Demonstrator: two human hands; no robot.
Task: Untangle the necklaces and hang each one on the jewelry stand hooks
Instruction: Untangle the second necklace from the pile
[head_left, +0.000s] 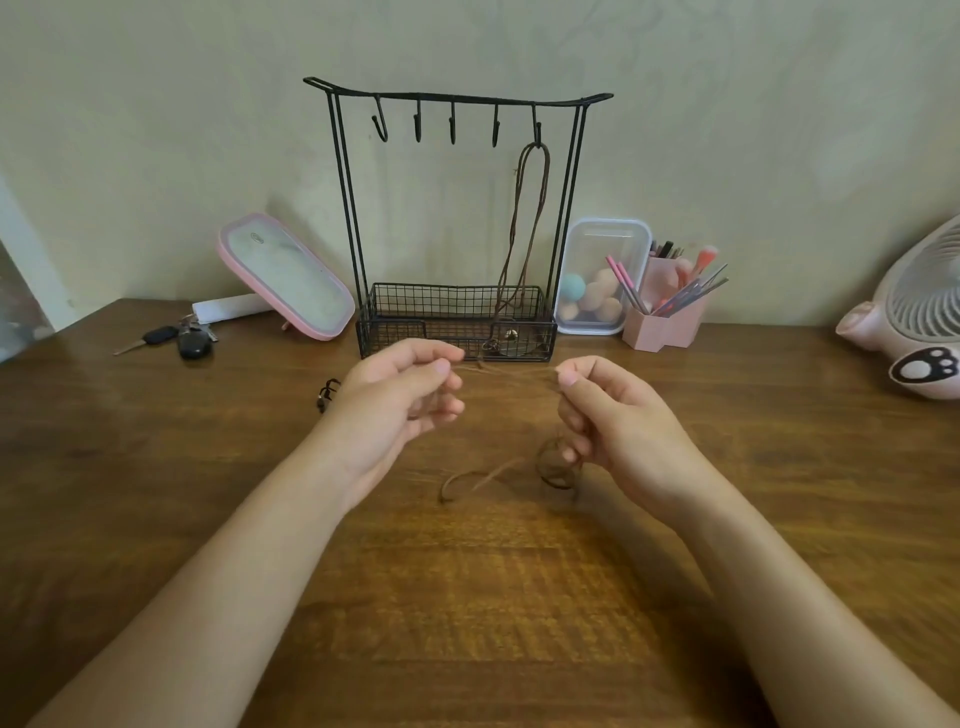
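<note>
A black wire jewelry stand (457, 98) with several hooks stands at the back of the wooden table (467, 597). One brown cord necklace (524, 218) hangs from the rightmost hook, its pendant down in the stand's basket. A second brown cord necklace (506, 371) is stretched between my hands just above the table. My left hand (400, 400) pinches one end and my right hand (608, 410) pinches the other. The cord's slack and a round pendant (553, 465) trail below my right hand. A small dark piece (327, 395) lies behind my left hand, partly hidden.
Keys (176, 338) and a pink-rimmed mirror (285, 275) sit left of the stand. A clear box of sponges (602, 275) and a pink brush holder (670, 312) stand to its right. A pink fan (914, 317) occupies the far right.
</note>
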